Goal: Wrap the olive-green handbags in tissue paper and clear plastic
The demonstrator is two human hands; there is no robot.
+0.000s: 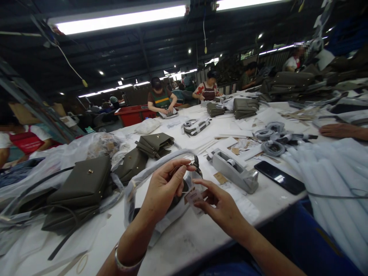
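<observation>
A long fluorescent tube (122, 20) burns white across the upper left of the frame, a second tube (244, 4) cut by the top edge; around them the ceiling (161, 42) sinks nearly to black. The worktop (178, 249) is lit coolly — its shadows soft — and the phone (279, 177) at right carries a pale glare. Wide-angle stretch bends the edges, the far background looks hazy, and print on the small tag (194, 196) is too blurred to read.
</observation>
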